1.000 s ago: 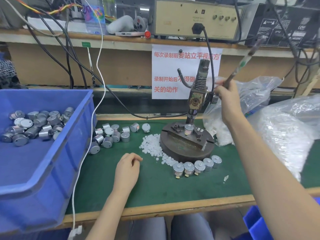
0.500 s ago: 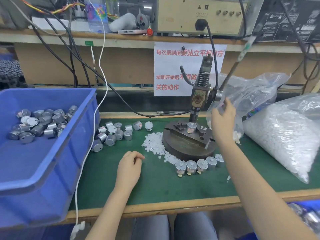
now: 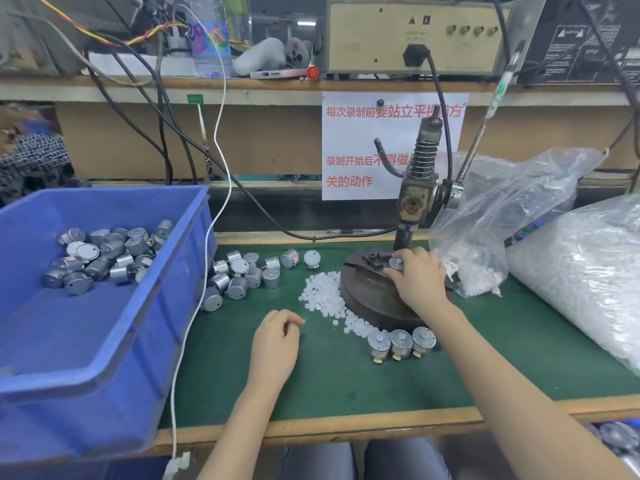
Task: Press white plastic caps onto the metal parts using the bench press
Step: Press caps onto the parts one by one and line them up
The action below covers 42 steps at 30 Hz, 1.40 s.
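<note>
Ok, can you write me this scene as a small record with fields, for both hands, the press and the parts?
right grip: holds a part on the press base
left grip: rests on the mat, fingers curled; whether it holds anything, cannot tell
lever: up, no hand on it
caps: loose pile left of the base
row: three parts showing, in front of the base
bin: blue, parts inside

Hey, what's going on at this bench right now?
A person is working at a bench press. Their right hand grips a metal part seated on the round base under the ram, and nothing touches the lever. The left hand rests on the green mat beside the loose white caps, fingers curled. Whether it holds a cap is unclear.
</note>
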Each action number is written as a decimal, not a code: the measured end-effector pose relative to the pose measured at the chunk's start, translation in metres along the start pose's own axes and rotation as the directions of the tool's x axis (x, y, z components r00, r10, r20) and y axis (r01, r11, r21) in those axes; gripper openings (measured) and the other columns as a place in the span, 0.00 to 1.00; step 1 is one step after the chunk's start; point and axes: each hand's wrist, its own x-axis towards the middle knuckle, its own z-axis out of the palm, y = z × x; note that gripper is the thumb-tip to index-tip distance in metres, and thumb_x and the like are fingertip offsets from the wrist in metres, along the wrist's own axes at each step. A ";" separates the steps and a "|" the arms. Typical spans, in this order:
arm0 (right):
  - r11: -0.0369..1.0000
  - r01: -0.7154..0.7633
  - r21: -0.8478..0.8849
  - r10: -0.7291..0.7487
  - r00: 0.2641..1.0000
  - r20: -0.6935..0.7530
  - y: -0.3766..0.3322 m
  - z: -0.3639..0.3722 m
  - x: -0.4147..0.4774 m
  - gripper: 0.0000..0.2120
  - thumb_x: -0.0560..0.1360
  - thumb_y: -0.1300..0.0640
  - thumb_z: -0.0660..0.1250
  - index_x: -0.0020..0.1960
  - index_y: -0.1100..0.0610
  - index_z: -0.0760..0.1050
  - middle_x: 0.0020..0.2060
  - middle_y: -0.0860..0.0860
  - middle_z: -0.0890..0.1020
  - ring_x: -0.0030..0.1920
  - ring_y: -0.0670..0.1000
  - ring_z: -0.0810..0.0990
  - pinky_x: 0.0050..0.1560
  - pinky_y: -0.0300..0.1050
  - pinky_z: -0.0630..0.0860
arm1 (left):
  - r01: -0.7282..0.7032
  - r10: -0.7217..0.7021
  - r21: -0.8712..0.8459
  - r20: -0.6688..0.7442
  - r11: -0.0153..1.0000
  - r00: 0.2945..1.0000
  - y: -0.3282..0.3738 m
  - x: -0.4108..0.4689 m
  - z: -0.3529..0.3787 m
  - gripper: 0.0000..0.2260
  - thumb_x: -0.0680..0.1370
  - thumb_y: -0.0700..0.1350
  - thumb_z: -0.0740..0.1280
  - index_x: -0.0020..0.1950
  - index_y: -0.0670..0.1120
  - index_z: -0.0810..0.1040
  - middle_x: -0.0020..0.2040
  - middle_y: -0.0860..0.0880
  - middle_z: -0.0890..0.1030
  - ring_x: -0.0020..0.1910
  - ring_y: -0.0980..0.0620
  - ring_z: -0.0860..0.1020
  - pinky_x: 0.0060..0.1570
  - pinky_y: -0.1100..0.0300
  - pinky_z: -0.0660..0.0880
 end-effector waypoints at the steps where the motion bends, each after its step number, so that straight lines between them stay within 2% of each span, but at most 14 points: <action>1: 1.000 0.021 -0.020 -0.021 1.000 -0.001 -0.002 -0.001 -0.006 0.18 0.76 0.48 0.64 0.63 0.55 0.72 0.60 0.54 0.73 0.63 0.57 0.67 0.68 0.54 0.56 | 0.000 0.000 0.001 0.000 1.000 1.000 0.000 0.000 0.000 0.11 0.75 0.33 0.60 0.42 0.46 0.78 0.43 0.52 0.75 0.39 0.60 0.72 0.37 0.65 0.62; 3: 0.997 0.075 0.002 -0.075 0.997 -0.005 -0.010 -0.001 -0.021 0.18 0.75 0.46 0.64 0.62 0.54 0.72 0.58 0.52 0.74 0.63 0.55 0.68 0.70 0.52 0.49 | -0.003 0.003 0.002 0.000 1.000 1.000 0.001 0.000 0.000 0.11 0.75 0.33 0.59 0.42 0.45 0.79 0.42 0.53 0.75 0.38 0.59 0.72 0.37 0.65 0.61; 6: 0.977 0.189 0.099 -0.190 0.982 0.003 -0.027 0.006 -0.050 0.17 0.75 0.44 0.64 0.60 0.51 0.73 0.55 0.48 0.74 0.61 0.51 0.69 0.69 0.47 0.44 | -0.008 0.008 0.009 0.000 1.000 1.000 0.001 0.000 0.000 0.11 0.75 0.33 0.60 0.42 0.45 0.79 0.41 0.53 0.74 0.37 0.60 0.71 0.37 0.65 0.61; 9: 0.949 0.305 0.075 -0.309 0.950 0.048 -0.040 0.020 -0.077 0.18 0.75 0.43 0.63 0.61 0.50 0.72 0.55 0.47 0.73 0.60 0.50 0.68 0.70 0.47 0.42 | -0.006 0.006 0.012 0.005 1.000 1.000 0.001 -0.001 -0.002 0.10 0.75 0.33 0.60 0.42 0.45 0.79 0.41 0.53 0.74 0.37 0.59 0.71 0.36 0.64 0.61; 12: 0.936 0.350 0.035 -0.352 0.931 0.096 -0.038 0.030 -0.094 0.18 0.77 0.43 0.60 0.61 0.51 0.71 0.54 0.46 0.73 0.60 0.50 0.68 0.71 0.48 0.41 | -0.014 0.014 0.002 0.011 1.000 1.000 0.002 -0.001 -0.002 0.11 0.75 0.33 0.60 0.42 0.45 0.79 0.41 0.53 0.74 0.36 0.60 0.71 0.35 0.67 0.62; 15: 0.929 0.371 -0.009 -0.368 0.925 0.095 -0.028 0.032 -0.104 0.15 0.76 0.47 0.61 0.59 0.53 0.74 0.52 0.49 0.75 0.58 0.53 0.71 0.72 0.50 0.44 | -0.016 0.016 -0.004 0.015 1.000 1.000 0.003 -0.002 -0.004 0.12 0.75 0.33 0.60 0.41 0.47 0.78 0.41 0.54 0.74 0.36 0.60 0.71 0.36 0.74 0.64; 19: 0.938 0.345 -0.037 -0.345 0.938 0.004 -0.028 0.035 -0.108 0.10 0.68 0.56 0.68 0.48 0.57 0.79 0.44 0.51 0.77 0.49 0.56 0.77 0.69 0.60 0.57 | -0.021 0.021 0.009 0.019 1.000 1.000 0.004 -0.002 -0.003 0.11 0.76 0.33 0.59 0.43 0.45 0.78 0.42 0.53 0.74 0.37 0.60 0.72 0.36 0.74 0.65; 20: 0.940 0.336 -0.058 -0.335 0.942 0.018 -0.031 0.034 -0.107 0.11 0.68 0.56 0.67 0.49 0.56 0.78 0.46 0.51 0.76 0.50 0.55 0.76 0.70 0.60 0.56 | -0.023 0.022 0.016 0.022 1.000 1.000 0.003 -0.002 -0.002 0.11 0.76 0.34 0.59 0.44 0.45 0.78 0.43 0.53 0.74 0.38 0.59 0.72 0.37 0.73 0.64; 22: 0.944 0.328 -0.042 -0.323 0.942 0.089 -0.035 0.033 -0.102 0.16 0.72 0.52 0.62 0.58 0.53 0.74 0.54 0.48 0.72 0.58 0.52 0.70 0.71 0.53 0.48 | -0.036 0.033 0.059 0.049 0.998 0.998 0.002 -0.001 0.000 0.10 0.76 0.35 0.59 0.49 0.45 0.78 0.45 0.52 0.73 0.43 0.53 0.73 0.40 0.69 0.64; 25: 0.932 0.348 0.106 -0.356 0.931 0.074 -0.045 0.031 -0.084 0.20 0.74 0.48 0.61 0.64 0.53 0.71 0.59 0.49 0.70 0.61 0.52 0.67 0.65 0.44 0.57 | -0.121 0.089 0.277 0.126 0.953 0.988 0.003 0.004 0.005 0.14 0.78 0.42 0.59 0.63 0.47 0.73 0.50 0.49 0.72 0.51 0.48 0.73 0.50 0.60 0.67; 28: 0.917 0.353 0.183 -0.375 0.921 0.103 -0.065 0.033 -0.052 0.21 0.75 0.52 0.62 0.66 0.56 0.68 0.62 0.53 0.68 0.62 0.54 0.66 0.63 0.44 0.61 | -0.211 0.128 0.541 0.187 0.814 0.974 0.006 0.009 0.011 0.20 0.79 0.52 0.56 0.71 0.56 0.63 0.51 0.49 0.70 0.52 0.48 0.72 0.49 0.57 0.66; 34: 0.958 0.256 0.128 -0.279 0.934 0.222 -0.097 0.054 0.011 0.26 0.77 0.57 0.59 0.74 0.55 0.58 0.70 0.57 0.60 0.65 0.59 0.66 0.63 0.52 0.66 | -0.214 0.127 0.614 0.183 0.759 0.975 0.006 0.015 0.018 0.20 0.79 0.55 0.53 0.72 0.56 0.61 0.52 0.48 0.71 0.52 0.48 0.74 0.47 0.56 0.68; 38: 0.960 0.272 0.070 -0.280 0.916 0.286 -0.108 0.071 0.028 0.27 0.78 0.55 0.59 0.75 0.52 0.55 0.73 0.55 0.58 0.66 0.59 0.65 0.63 0.53 0.66 | -0.225 0.148 0.615 0.174 0.756 0.974 0.005 0.013 0.018 0.18 0.80 0.53 0.53 0.70 0.55 0.64 0.52 0.48 0.71 0.52 0.48 0.74 0.46 0.56 0.67; 42: 0.949 0.313 -0.046 -0.291 0.921 0.259 -0.111 0.083 0.032 0.24 0.78 0.53 0.59 0.73 0.54 0.59 0.69 0.56 0.64 0.65 0.58 0.67 0.61 0.52 0.66 | -0.200 0.164 0.571 0.115 0.796 0.980 0.004 0.012 0.017 0.13 0.80 0.49 0.53 0.60 0.51 0.73 0.50 0.49 0.71 0.50 0.48 0.74 0.42 0.58 0.64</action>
